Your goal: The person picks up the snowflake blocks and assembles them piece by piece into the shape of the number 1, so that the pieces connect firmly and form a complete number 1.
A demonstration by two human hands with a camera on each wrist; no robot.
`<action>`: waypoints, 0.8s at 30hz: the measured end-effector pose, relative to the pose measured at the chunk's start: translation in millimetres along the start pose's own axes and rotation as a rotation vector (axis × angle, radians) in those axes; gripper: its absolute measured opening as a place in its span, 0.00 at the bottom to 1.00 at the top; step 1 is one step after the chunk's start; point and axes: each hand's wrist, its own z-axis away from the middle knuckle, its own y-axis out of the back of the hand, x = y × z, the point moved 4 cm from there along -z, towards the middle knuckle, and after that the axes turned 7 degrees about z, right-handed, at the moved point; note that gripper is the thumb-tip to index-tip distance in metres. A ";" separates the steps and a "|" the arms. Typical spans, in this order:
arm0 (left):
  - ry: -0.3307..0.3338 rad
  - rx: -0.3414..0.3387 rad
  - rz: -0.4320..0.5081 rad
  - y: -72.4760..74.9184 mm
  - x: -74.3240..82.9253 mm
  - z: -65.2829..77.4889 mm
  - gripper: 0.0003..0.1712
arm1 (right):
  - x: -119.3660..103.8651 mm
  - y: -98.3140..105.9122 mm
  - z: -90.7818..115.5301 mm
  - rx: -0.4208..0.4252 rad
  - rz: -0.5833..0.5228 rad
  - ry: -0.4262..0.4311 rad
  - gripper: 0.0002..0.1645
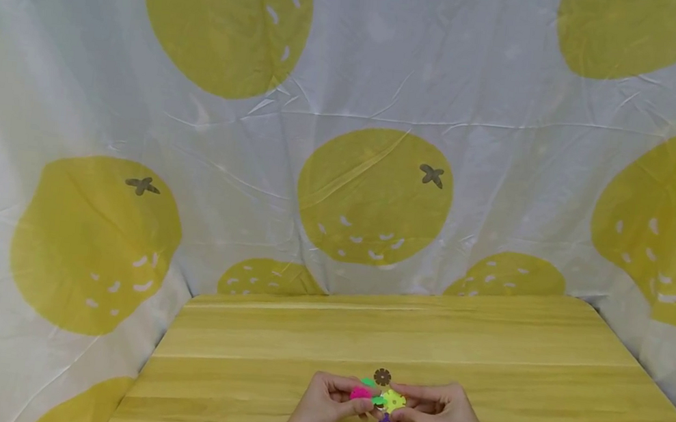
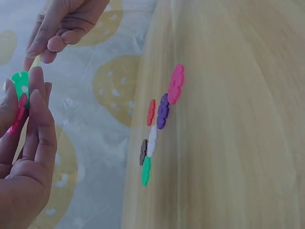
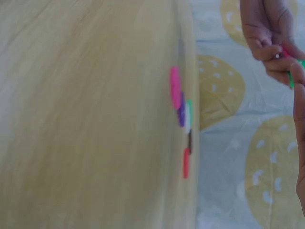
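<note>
Small notched plastic discs are in both hands. My left hand (image 1: 320,405) pinches a pink disc (image 1: 361,393) joined edge-on to a green disc (image 1: 378,401). From the right, my right hand (image 1: 446,415) pinches a yellow disc (image 1: 394,401) by its rim, right at the green one. In the left wrist view the green disc (image 2: 20,85) rises above the pink disc (image 2: 18,115), and the yellow disc (image 2: 36,61) is mostly hidden by fingers. The right wrist view catches only part of my right hand (image 3: 300,129) at its edge.
Loose discs lie on the wooden table (image 1: 484,350) below the hands: pink (image 2: 176,84), purple (image 2: 163,111), red (image 2: 151,112), white (image 2: 152,141), brown (image 2: 143,152) and green (image 2: 146,171). Behind the table hangs a pale cloth (image 1: 501,187) with yellow fruit prints.
</note>
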 end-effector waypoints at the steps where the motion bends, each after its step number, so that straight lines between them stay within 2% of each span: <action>1: -0.003 -0.009 0.003 -0.4 1.0 0.4 0.22 | -1.9 -0.2 0.5 0.003 0.012 0.003 0.24; 4: 0.002 -0.022 0.001 -1.6 3.3 1.5 0.22 | -5.5 -0.1 1.2 0.010 0.050 0.005 0.23; 12: 0.051 -0.027 -0.012 -5.1 2.8 4.3 0.22 | -5.9 0.1 3.5 -0.029 0.030 -0.031 0.21; 16: 0.051 -0.019 -0.022 -5.4 0.7 2.8 0.22 | -5.8 0.4 3.9 -0.019 0.062 -0.040 0.22; 24: 0.027 -0.016 -0.020 -5.9 -5.7 2.1 0.23 | -1.4 -2.9 2.5 0.023 0.107 -0.115 0.24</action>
